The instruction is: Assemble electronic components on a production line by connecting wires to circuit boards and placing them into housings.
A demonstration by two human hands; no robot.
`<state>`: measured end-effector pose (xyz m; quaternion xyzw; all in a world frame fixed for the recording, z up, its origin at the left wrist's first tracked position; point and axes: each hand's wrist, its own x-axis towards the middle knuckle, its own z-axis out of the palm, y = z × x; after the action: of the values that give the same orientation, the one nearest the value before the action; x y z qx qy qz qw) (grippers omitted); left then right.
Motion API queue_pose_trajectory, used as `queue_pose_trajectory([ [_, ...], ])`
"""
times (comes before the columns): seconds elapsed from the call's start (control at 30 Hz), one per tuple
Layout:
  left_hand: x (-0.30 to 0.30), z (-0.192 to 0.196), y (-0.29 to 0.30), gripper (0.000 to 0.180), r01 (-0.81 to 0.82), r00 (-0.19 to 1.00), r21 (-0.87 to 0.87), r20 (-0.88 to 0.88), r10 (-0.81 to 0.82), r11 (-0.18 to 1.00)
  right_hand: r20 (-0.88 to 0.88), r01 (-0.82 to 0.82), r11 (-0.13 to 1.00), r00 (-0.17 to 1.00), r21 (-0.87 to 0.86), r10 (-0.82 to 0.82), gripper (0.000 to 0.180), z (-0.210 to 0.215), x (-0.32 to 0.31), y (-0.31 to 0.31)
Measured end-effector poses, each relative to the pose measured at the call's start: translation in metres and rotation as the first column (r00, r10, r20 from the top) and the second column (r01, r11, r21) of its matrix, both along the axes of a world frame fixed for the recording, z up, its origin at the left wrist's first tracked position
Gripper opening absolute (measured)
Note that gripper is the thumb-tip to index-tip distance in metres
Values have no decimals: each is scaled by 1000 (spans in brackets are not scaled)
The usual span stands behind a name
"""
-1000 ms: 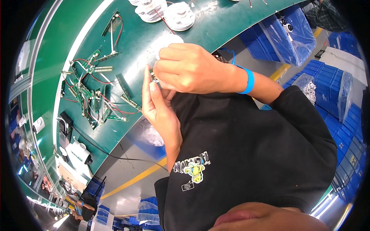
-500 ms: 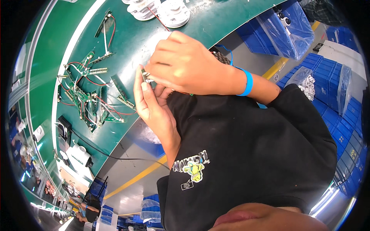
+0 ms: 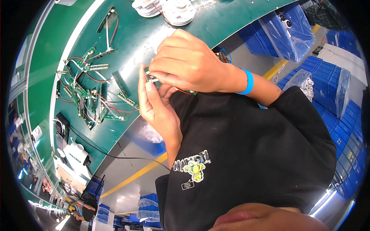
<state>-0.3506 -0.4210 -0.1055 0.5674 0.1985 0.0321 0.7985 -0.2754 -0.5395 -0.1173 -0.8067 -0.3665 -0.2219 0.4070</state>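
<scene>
The left hand (image 3: 158, 111) is pinching a small circuit board (image 3: 151, 77) between thumb and fingers; the right hand (image 3: 189, 63) is meeting it there, covering part of the board, its grip being hidden. Wired circuit boards (image 3: 81, 91) are lying left of both hands; white round parts (image 3: 178, 13) are sitting beyond them.

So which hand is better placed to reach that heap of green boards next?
Probably the left hand: it is nearer the heap of green boards, while the right hand lies farther off. The left is holding a circuit board, though, so it may need freeing first.
</scene>
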Motion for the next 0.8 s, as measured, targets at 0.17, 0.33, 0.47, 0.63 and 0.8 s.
queue_pose_trajectory([
  [0.17, 0, 4, -4, 39, -30, 1000, 59, 0, 30, 998, 4, -37, 999, 999, 17, 37, 14, 1, -1, 0],
  [0.33, 3, 3, -2, 39, 3, 1000, 61, -21, -2, 998, -3, -36, 999, 999, -19, 36, 17, 2, 0, -7],
  [0.47, 8, 2, 6, 42, 114, 993, -151, 4, -115, 982, -15, 152, 983, 988, 102, -152, 20, 14, -4, -23],
  [0.63, 11, -4, 12, 47, 147, 988, -282, -9, -156, 948, -442, 242, 961, 853, -134, -277, 29, -7, -41, -87],
  [0.8, 14, -2, 10, 44, 84, 989, -359, -85, -123, 930, -849, 461, 803, 519, 377, 100, 18, -2, -49, -86],
])
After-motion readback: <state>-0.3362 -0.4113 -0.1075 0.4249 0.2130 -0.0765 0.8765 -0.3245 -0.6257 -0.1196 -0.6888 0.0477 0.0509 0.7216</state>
